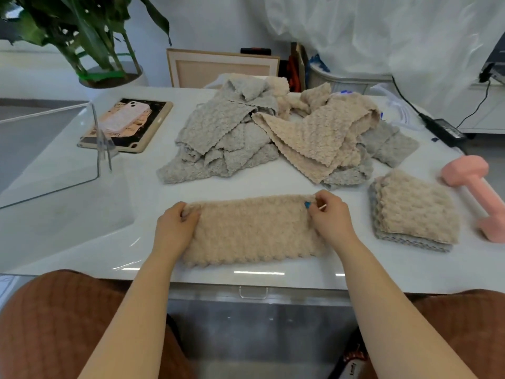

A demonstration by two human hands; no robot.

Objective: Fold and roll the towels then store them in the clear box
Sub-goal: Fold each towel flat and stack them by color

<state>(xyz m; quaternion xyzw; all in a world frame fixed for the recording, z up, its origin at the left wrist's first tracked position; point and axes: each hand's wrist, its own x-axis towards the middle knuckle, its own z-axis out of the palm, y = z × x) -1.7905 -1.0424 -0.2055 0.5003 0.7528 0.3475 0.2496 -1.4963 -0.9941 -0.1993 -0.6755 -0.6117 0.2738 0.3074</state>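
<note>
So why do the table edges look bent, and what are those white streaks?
Head view: the wide-angle lens bows the glossy white table at its edges; the streaks are glare along its front; the folded beige fluffy towel looks sharp, the pink dumbbell softer.

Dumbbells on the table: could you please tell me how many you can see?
1. The pink dumbbell lies at the table's right edge, just right of the folded towel stack. More could lie outside the frame.
</note>
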